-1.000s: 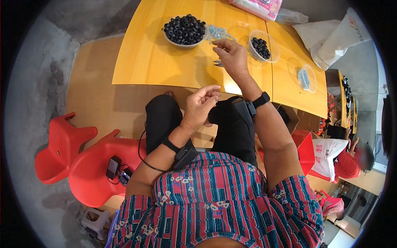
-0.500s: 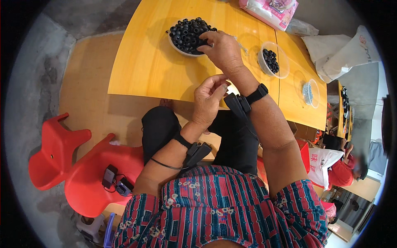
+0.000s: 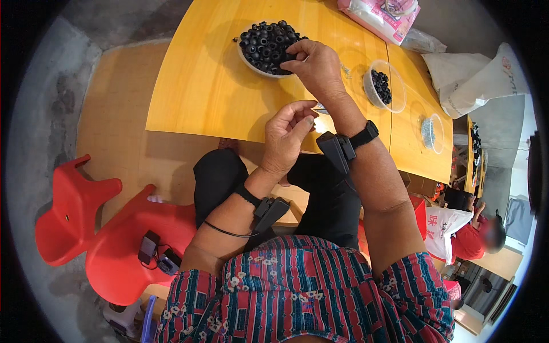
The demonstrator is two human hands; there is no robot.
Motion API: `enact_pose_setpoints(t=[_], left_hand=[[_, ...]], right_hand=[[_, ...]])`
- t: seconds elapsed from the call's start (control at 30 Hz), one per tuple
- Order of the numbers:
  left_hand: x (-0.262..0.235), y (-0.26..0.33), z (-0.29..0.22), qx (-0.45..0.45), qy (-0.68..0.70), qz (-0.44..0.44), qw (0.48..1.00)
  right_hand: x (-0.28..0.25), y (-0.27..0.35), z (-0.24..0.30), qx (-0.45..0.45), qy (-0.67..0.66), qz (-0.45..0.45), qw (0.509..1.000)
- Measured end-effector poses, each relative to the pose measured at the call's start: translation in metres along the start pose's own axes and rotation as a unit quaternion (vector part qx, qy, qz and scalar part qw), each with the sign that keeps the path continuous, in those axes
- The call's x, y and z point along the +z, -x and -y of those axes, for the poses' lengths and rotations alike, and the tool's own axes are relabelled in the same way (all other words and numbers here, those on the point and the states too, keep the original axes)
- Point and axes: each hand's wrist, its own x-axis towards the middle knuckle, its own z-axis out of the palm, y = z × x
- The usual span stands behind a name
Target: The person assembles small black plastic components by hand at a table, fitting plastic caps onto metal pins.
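My right hand (image 3: 320, 67) is at the right rim of a white bowl (image 3: 247, 63) heaped with small black ring-like parts (image 3: 266, 46). Its thumb and fingers curl together against the heap; whatever is between them blends with the black parts behind. Nearer to me, at the table's front edge, my left hand (image 3: 286, 134) is closed with thumb and fingertips drawn together. A small pale, shiny bit shows beside those fingertips, too small to name. Both wrists wear black straps with small black devices.
To the right on the yellow table (image 3: 194, 97) stand a clear tub (image 3: 374, 100) of black parts and another clear tub (image 3: 430, 134) with small bluish pieces. A pink package (image 3: 380, 20) and white bags (image 3: 474, 83) lie behind. Red chairs (image 3: 123, 257) stand left; another person (image 3: 469, 237) is far right.
The view has shifted slightly. My right hand stays at the bowl's right side, its fingertips a little nearer the rim. My left hand keeps nearly the same place and pinch.
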Motion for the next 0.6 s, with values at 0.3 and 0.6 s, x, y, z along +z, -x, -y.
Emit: enact_pose_setpoints(t=[0.3, 0.6], left_hand=[[0.0, -0.002, -0.001, -0.004, 0.001, -0.003, 1.0], [-0.008, -0.005, 0.005, -0.011, 0.017, -0.001, 1.0]], right_hand=[[0.007, 0.001, -0.014, -0.048, -0.019, -0.043, 0.998], [0.004, 0.013, -0.027, -0.113, -0.089, -0.087, 0.986]])
